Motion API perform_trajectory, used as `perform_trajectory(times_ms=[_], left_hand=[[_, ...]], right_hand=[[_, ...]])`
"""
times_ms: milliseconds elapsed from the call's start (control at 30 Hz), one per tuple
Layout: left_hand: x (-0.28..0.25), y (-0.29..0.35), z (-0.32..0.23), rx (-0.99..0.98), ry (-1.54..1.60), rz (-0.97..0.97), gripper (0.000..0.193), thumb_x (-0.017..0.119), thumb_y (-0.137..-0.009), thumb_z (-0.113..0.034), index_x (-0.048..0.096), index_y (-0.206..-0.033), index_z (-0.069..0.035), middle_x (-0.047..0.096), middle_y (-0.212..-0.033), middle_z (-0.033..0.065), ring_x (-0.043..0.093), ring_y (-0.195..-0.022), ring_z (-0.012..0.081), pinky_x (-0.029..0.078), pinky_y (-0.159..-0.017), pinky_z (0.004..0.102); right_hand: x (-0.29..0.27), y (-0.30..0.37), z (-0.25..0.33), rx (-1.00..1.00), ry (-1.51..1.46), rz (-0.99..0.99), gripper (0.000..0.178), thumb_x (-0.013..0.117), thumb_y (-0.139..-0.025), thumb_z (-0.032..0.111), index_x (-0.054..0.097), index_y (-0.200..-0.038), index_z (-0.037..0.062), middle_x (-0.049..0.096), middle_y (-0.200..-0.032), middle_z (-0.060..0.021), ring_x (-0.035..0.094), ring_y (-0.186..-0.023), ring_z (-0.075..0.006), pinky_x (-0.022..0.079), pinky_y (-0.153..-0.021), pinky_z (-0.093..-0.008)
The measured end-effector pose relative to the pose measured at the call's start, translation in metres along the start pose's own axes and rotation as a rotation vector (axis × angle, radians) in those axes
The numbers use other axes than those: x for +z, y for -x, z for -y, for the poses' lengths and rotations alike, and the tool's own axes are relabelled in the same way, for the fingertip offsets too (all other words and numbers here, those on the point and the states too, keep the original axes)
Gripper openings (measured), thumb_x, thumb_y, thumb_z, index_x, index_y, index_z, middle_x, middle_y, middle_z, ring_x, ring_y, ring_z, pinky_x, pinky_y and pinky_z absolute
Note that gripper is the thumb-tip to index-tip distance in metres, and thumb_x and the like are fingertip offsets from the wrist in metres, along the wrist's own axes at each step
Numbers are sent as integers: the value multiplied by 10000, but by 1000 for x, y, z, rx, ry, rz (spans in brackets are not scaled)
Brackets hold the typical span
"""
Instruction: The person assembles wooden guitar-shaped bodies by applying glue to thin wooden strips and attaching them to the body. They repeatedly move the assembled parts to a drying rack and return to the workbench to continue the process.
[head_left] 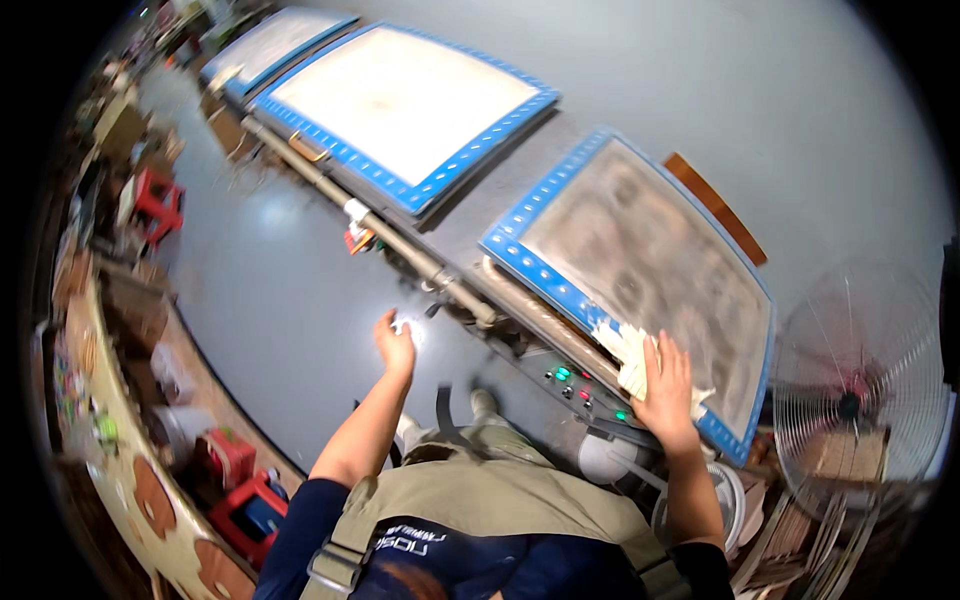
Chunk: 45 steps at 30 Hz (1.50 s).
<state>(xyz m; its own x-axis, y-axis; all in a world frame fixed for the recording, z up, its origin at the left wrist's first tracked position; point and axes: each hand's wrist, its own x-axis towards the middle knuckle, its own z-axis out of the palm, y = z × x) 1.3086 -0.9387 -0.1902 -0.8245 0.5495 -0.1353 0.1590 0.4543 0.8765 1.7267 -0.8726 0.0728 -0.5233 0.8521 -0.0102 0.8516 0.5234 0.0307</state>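
Observation:
My right hand (664, 392) is at the near edge of a blue-framed panel (640, 235) with a stained grey-brown surface. Its fingers stretch over a crumpled cream cloth (630, 355), bunched against the blue border and gripped by the hand. My left hand (395, 348) hangs in the air over the grey floor, fingers loosely bent and apart. A pale spot shows between its thumb and fingers; I cannot tell whether it is floor glare.
A second blue-framed panel (400, 95) with a bright white surface lies farther left, a third (275, 45) beyond it. A pipe rail (350, 210) runs along the front. Lit buttons (575, 385) sit below the cloth. A fan (855, 390) stands right, red stools (155, 205) left.

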Motion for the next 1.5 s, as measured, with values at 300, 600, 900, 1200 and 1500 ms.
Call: perform_trajectory(times_ms=[300, 600, 900, 1200, 1500], left_hand=[[57, -10, -12, 85, -669, 291, 895, 688, -699, -152, 214, -1428, 60, 265, -1469, 262, 258, -1358, 417, 259, -1109, 457], [92, -39, 5, -120, -672, 569, 1272, 813, -599, -218, -95, -1464, -1, 17, -1530, 264, 77, -1403, 457, 185, -1146, 481], [9, -7, 83, -78, -499, 224, 1163, 810, -623, -196, 34, -1475, -39, 120, -1500, 267, 172, -1386, 409, 172, -1143, 473], [-241, 42, 217, -796, -432, -391, 1051, 815, -658, -217, 156, -1461, -52, 302, -1409, 245, 313, -1309, 398, 339, -1062, 483], [-434, 176, 282, -594, -72, -1052, 796, 718, -710, -48, 303, -1390, -38, 390, -1329, 241, 417, -1222, 371, 361, -1028, 451]], right_hand=[[82, -11, 4, -119, -151, -164, 797, 737, -664, 316, 433, -1314, -31, 488, -1306, -245, 517, -1136, -399, 407, -950, -495], [81, -9, -4, -121, -120, -253, 855, 814, -601, 321, 440, -1315, 33, 495, -1297, -202, 532, -1111, -364, 427, -935, -436], [79, 1, -10, -118, -133, -247, 789, 778, -627, 313, 476, -1294, 18, 505, -1271, -201, 541, -1071, -347, 436, -896, -436], [71, -7, 6, -98, -105, -186, 897, 804, -606, 296, 394, -1359, 30, 484, -1302, -207, 499, -1143, -385, 401, -979, -465], [24, -50, 94, -176, -308, 42, 976, 605, -752, 640, 345, -1360, -77, 394, -1363, -315, 375, -1274, -427, 300, -1068, -449]])
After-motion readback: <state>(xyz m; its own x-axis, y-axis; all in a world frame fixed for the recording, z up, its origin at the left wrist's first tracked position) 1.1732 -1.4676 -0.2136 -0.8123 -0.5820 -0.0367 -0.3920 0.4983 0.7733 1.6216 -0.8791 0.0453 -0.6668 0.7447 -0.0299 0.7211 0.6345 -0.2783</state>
